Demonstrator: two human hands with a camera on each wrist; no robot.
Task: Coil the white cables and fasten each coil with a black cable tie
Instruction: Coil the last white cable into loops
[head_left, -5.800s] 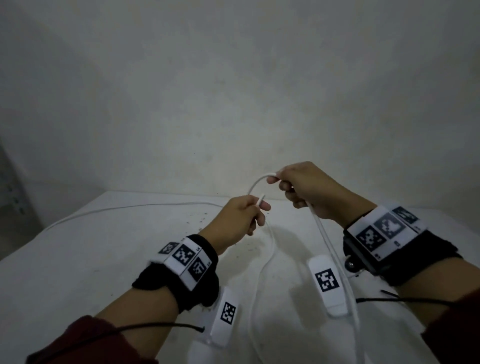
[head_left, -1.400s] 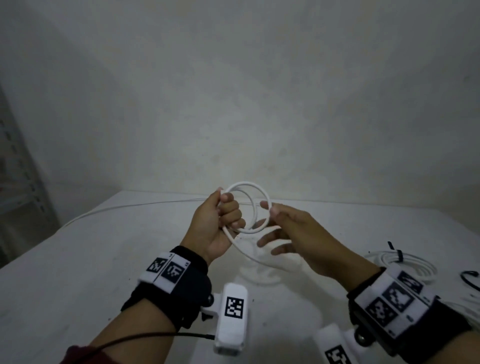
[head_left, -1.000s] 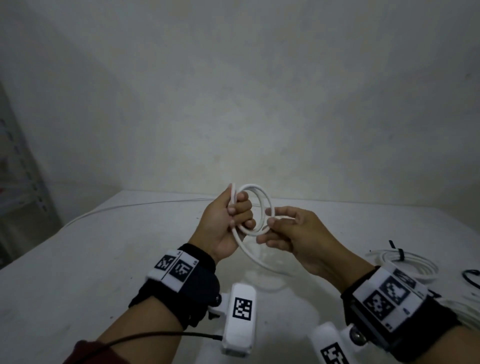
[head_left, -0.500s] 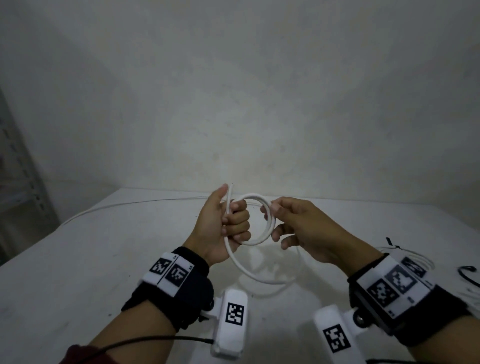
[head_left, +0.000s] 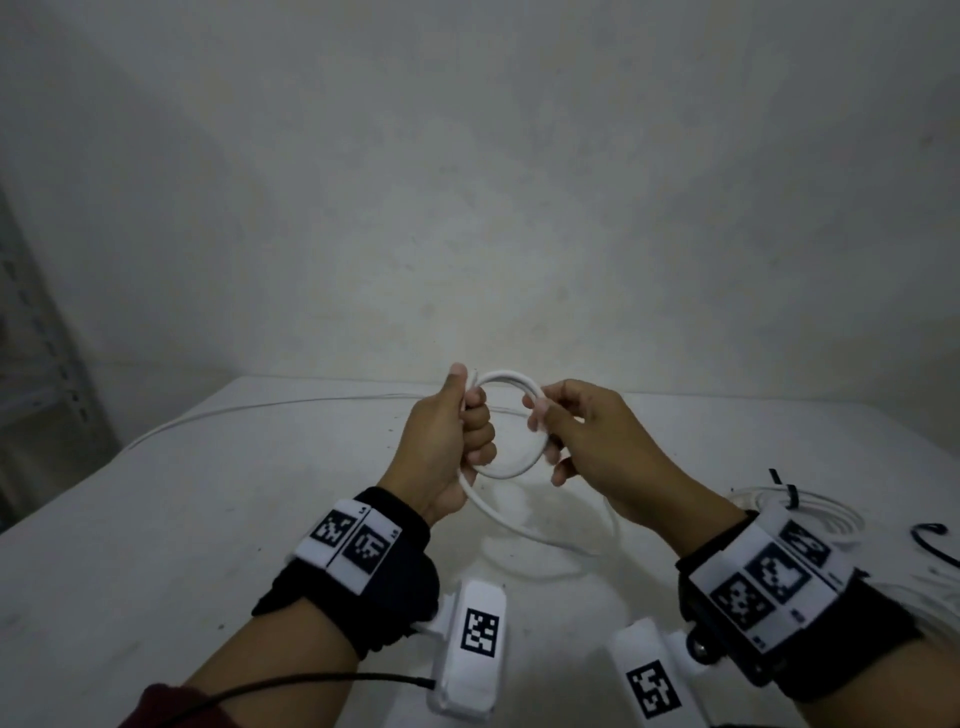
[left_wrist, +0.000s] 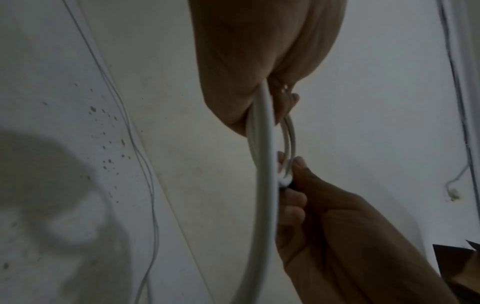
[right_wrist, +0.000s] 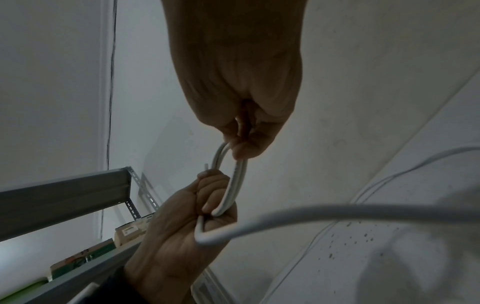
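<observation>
A white cable coil of a few small loops is held upright above the table between both hands. My left hand grips the coil's left side in a fist, thumb up, with the cable's end sticking out above it. My right hand pinches the coil's right side. In the right wrist view the coil runs between the two hands. The cable's loose tail drops from under my left fist and curves right over the table. A finished coil with a black tie lies at the right.
A loose black cable tie lies near the right edge of the white table. A long thin white cable runs along the table's far left. A metal shelf stands to the left, and a plain wall is behind.
The single bend of cable has become a coil of loops in my left hand. In the last second my right hand laid on another loop and now pinches the coil's right side.
</observation>
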